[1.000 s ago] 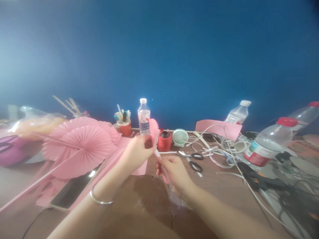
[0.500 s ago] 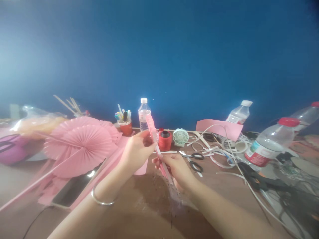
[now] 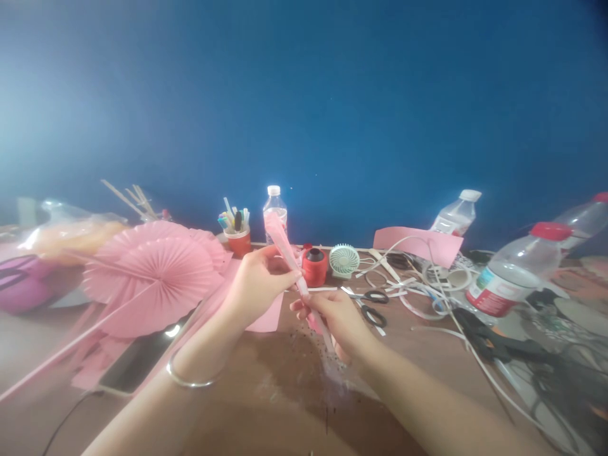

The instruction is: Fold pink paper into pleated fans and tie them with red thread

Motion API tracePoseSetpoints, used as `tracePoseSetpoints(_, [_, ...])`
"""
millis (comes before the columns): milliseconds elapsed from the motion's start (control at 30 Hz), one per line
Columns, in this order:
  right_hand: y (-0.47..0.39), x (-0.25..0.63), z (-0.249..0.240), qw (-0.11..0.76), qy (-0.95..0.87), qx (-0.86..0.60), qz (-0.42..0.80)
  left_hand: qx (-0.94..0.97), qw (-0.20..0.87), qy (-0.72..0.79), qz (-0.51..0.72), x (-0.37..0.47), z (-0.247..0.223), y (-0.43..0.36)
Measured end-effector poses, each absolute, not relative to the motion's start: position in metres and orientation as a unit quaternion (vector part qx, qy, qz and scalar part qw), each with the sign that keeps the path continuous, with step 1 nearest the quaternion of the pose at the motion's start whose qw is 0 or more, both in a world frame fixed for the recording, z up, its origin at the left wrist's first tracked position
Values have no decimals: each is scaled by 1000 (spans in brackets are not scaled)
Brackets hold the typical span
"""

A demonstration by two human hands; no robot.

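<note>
A narrow folded strip of pink paper (image 3: 281,242) slants across the middle of the head view, its upper end in front of a water bottle. My left hand (image 3: 256,282) pinches it near the middle between thumb and fingers. Just below and to the right, my right hand (image 3: 337,316) grips its lower part, where a pale flat edge shows. Some of my right fingers are hidden behind the paper. Pleated pink paper fans (image 3: 161,278) lie to the left of my left hand.
Behind my hands stand a cup of pens (image 3: 238,242), a water bottle (image 3: 274,206), a red round object (image 3: 314,269) and a small fan (image 3: 344,261). Black-handled scissors (image 3: 373,307), cables and larger bottles (image 3: 517,272) are on the right. A phone (image 3: 137,361) lies left.
The pink strip has turned, so its upper end leans further left and shows a smoother side instead of its zigzag edge. My left wrist has shifted slightly left.
</note>
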State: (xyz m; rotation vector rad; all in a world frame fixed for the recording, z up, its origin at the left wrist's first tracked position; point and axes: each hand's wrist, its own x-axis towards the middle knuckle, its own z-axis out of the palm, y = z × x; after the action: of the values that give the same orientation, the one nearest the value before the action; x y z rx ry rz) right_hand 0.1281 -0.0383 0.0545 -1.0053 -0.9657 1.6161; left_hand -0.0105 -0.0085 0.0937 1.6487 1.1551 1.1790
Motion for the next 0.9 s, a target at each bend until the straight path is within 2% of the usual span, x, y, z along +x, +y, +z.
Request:
tracePoseSetpoints(233, [-36, 131, 48, 460, -451, -438, 627, 601, 407, 446, 523, -14, 101, -7])
tracePoseSetpoints(633, [-36, 127, 37, 486, -484, -410, 601, 571, 378, 461, 564, -28, 106, 2])
tracePoseSetpoints(900, [-34, 127, 43, 498, -431, -438, 612, 558, 393, 440, 584, -24, 112, -5])
